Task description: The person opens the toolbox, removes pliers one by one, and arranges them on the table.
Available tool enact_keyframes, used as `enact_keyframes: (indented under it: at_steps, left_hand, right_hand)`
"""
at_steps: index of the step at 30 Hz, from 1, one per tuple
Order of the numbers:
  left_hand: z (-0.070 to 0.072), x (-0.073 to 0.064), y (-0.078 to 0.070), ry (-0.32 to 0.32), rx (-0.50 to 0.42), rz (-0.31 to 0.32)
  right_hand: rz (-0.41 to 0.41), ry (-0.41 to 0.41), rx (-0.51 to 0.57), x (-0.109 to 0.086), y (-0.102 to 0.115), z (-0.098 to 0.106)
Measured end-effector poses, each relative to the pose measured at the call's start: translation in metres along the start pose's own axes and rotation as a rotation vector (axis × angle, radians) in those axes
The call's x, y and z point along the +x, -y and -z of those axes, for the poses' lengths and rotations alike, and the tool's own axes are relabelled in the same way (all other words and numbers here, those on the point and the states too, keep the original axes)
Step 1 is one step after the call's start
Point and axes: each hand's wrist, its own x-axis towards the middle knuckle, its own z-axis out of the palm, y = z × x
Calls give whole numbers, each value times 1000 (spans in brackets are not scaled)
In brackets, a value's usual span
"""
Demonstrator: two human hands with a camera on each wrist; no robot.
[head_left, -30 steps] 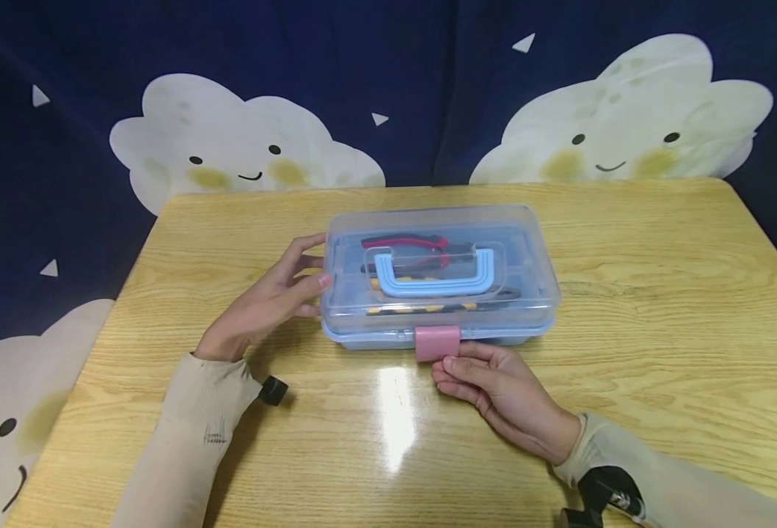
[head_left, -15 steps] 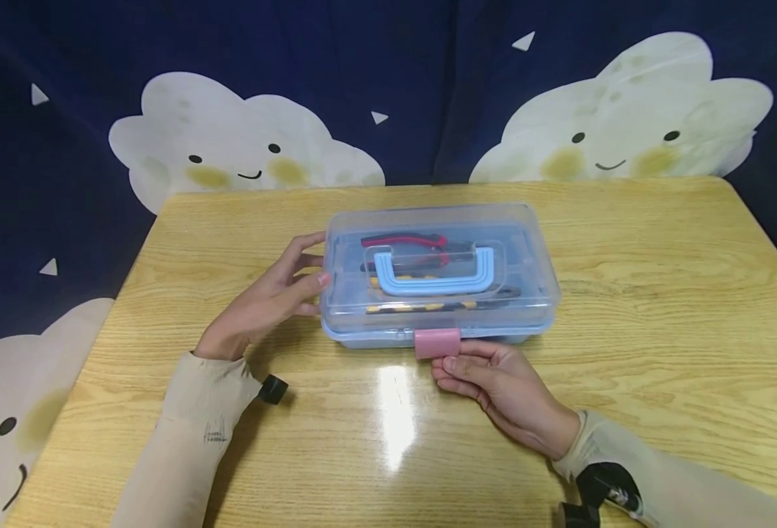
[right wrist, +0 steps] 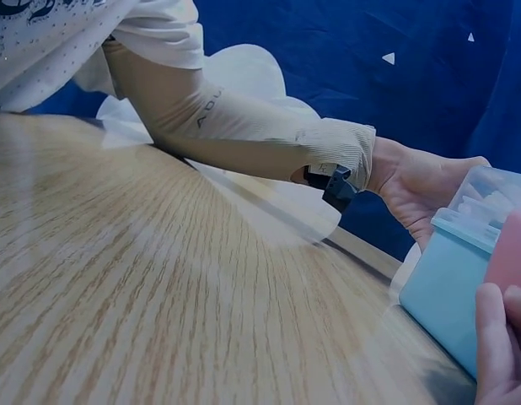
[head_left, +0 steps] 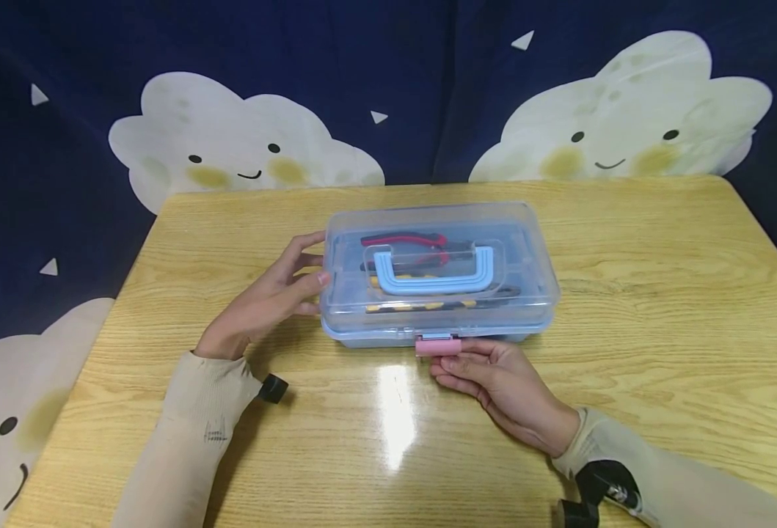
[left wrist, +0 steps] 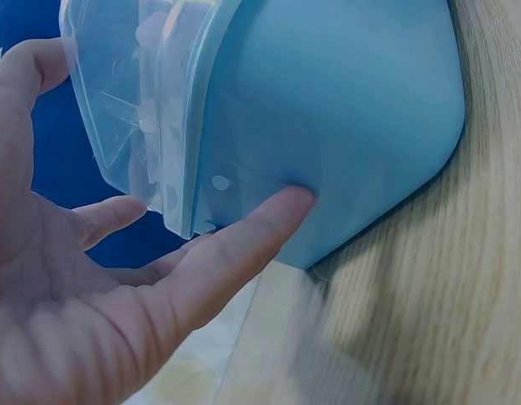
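A toolbox (head_left: 520, 319) with a light blue base and a clear lid sits on the table. Through its lid show red-and-black pliers (head_left: 404, 239) and a tool with a yellow-and-black handle (head_left: 421, 307). My left hand (head_left: 263, 304) steadies the box's left end, fingers spread; in the left wrist view one fingertip (left wrist: 296, 201) presses the blue side wall. At the front, my right hand (head_left: 503, 389) has curled fingers and thumb at the pink latch (head_left: 438, 347). The latch is tipped outward at its top, baring a strip of blue rim. The lid is down.
A light blue carrying handle (head_left: 434, 286) lies folded on the lid. The wooden table (head_left: 659, 308) stretches out around the box. Behind it hangs a dark blue curtain (head_left: 421, 73) printed with smiling clouds.
The pink latch has swung outward and down at its top, away from the lid's edge, with my right fingers at it. The left hand and the box have stayed in place.
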Motion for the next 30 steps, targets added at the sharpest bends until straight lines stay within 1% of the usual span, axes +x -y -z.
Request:
enact_keyframes:
  at_steps: [9, 19, 25, 30]
  left_hand:
    - [0, 0, 2, 3, -6, 1]
    - [-1, 1, 0, -1, 0, 13]
    - [0, 1, 1, 0, 2, 18]
    - [0, 1, 1, 1, -2, 20]
  right_hand:
    - [-41, -36, 5, 0, 3, -2]
    - [-43, -5, -2, 0, 4, 0]
    - [-41, 31, -33, 0, 3, 1]
    - [-70, 72, -51, 0, 3, 2]
